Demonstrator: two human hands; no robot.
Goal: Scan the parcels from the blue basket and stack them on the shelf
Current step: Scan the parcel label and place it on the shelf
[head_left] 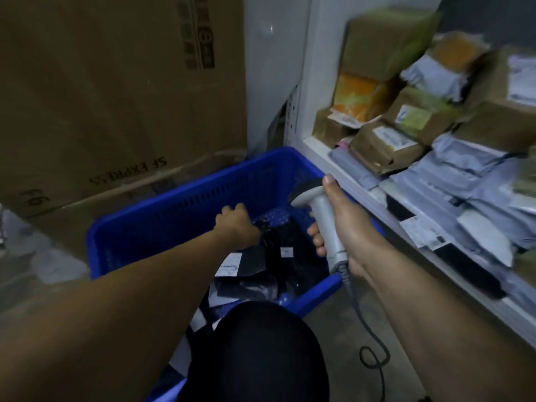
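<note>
A blue plastic basket [185,198] stands on the floor ahead of me, holding several dark bagged parcels [275,256] with white labels. My left hand [236,223] reaches into the basket, its fingers curled round the edge of a dark parcel with a blue dotted corner [275,217]. My right hand [342,227] grips a grey handheld barcode scanner [317,207] above the basket's right side, its head pointing left and down. To the right, the white shelf [319,153] carries stacked brown boxes and grey mailer bags [464,181].
Large cardboard boxes [116,97] stand behind and left of the basket. The scanner's cable [374,355] coils on the floor at right. My dark-clad knee [258,352] covers the basket's near edge. A white shelf upright [316,68] rises behind the basket.
</note>
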